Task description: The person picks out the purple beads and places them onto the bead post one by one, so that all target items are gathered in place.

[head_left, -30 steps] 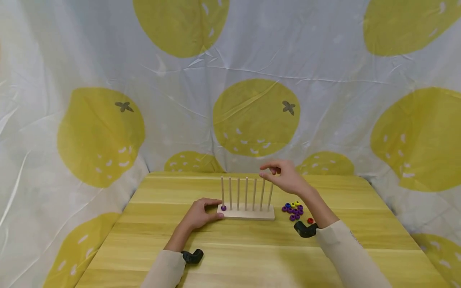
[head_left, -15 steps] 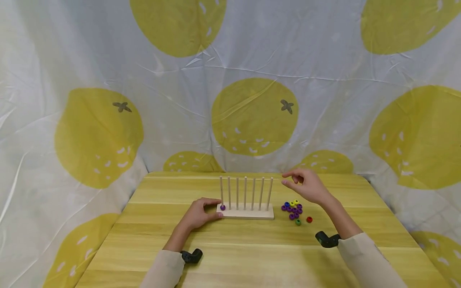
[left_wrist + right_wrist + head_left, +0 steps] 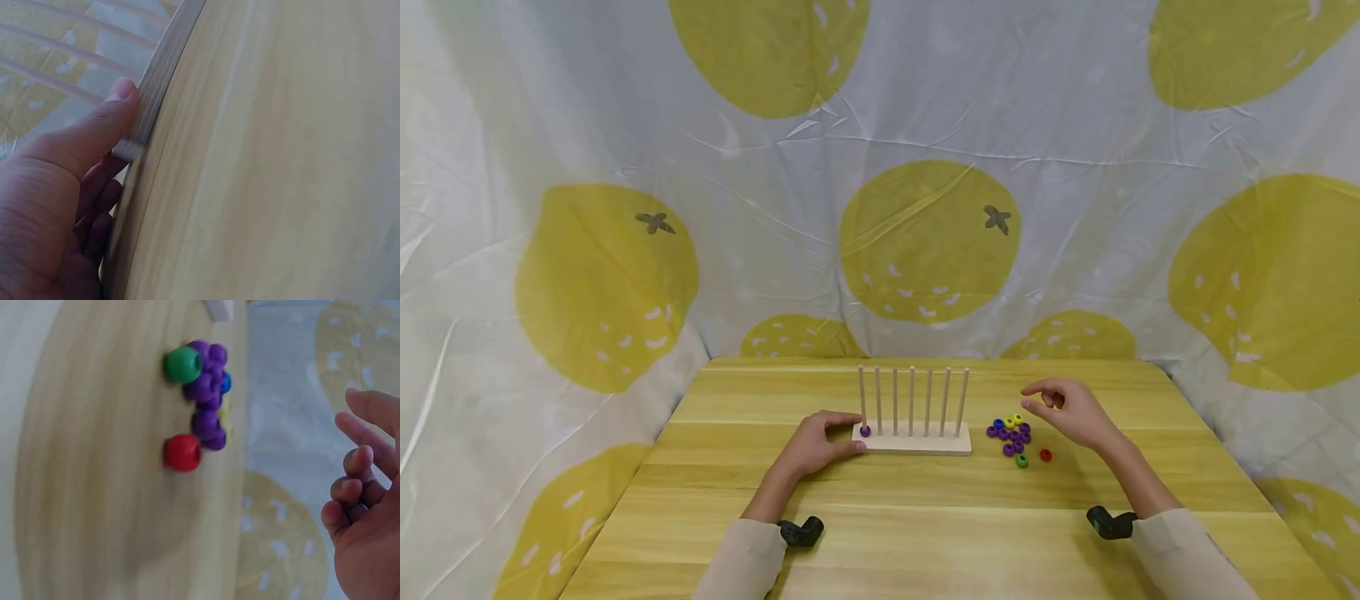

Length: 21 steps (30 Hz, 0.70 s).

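A pale wooden peg stand (image 3: 917,446), a flat base with a row of several upright pegs, sits mid-table in the head view. My left hand (image 3: 811,450) holds its left end, thumb at the front edge and index finger behind; the left wrist view shows the thumb (image 3: 115,109) against the base's side. One purple bead (image 3: 865,432) sits at the foot of the leftmost peg. My right hand (image 3: 1071,414) hovers right of the loose beads, thumb and index finger apart, holding nothing. Among those beads are a green bead (image 3: 182,365), a red bead (image 3: 183,453) and several purple beads (image 3: 206,424).
A blue bead (image 3: 998,424) and yellow beads (image 3: 1018,419) lie at the back of the bead cluster, right of the stand. Behind the wooden table (image 3: 925,533) hangs a pale curtain (image 3: 760,242) with yellow fruit prints. Each wrist carries a black camera (image 3: 1108,523).
My right hand has moved from over the rightmost pegs to the right and lower, beside the loose beads. The green bead has come into sight. My left hand stays on the stand.
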Each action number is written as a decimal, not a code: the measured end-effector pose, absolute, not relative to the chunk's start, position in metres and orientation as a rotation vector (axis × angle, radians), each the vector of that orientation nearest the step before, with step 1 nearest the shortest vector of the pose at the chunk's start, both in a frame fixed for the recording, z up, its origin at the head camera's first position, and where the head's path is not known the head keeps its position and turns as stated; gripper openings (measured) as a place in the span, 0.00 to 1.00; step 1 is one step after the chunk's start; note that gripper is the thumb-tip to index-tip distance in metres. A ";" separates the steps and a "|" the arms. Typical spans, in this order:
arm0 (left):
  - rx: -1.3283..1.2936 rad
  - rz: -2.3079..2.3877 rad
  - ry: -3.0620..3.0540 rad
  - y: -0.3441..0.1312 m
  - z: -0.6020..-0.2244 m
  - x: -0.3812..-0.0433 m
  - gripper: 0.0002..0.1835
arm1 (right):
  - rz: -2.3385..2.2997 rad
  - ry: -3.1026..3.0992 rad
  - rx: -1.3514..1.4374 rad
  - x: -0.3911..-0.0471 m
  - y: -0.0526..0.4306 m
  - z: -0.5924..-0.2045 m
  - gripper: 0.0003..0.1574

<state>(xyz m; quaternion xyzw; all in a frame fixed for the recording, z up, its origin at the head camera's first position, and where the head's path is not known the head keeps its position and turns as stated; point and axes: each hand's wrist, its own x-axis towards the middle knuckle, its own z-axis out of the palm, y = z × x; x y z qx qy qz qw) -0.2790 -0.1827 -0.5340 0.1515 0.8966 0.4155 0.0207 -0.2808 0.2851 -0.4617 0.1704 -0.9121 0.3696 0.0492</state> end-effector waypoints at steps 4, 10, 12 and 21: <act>0.474 1.288 2.770 -0.182 -0.533 -0.279 0.28 | 1.115 -2.792 0.509 -0.280 0.297 -0.474 0.18; 0.466 1.284 2.783 -0.181 -0.532 -0.282 0.28 | 1.143 -2.813 0.471 -0.285 0.306 -0.488 0.18; 0.457 1.284 2.781 -0.181 -0.531 -0.283 0.27 | 1.166 -2.833 0.465 -0.287 0.307 -0.492 0.17; 0.448 1.299 2.767 -0.183 -0.534 -0.277 0.28 | 1.216 -2.891 0.430 -0.286 0.308 -0.515 0.14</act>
